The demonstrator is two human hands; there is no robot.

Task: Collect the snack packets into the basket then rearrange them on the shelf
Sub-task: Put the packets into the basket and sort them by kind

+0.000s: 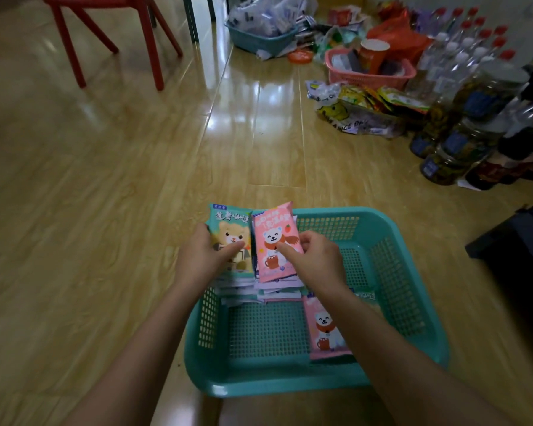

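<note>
Snack packets (pixel 246 287) are being held at the teal basket's (pixel 290 387) corner, left hand (pixel 202 256) gripping the green-fronted stack (pixel 228 233), right hand (pixel 317 259) pinching the pink-fronted stack (pixel 274 238); squaring edges should prevent slipping.

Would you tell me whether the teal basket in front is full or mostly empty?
Mostly empty: the teal basket shows bare mesh floor, one flat pink packet and packet stacks at its far left.

Bare forearms (pixel 142 348) (both arms)
</note>
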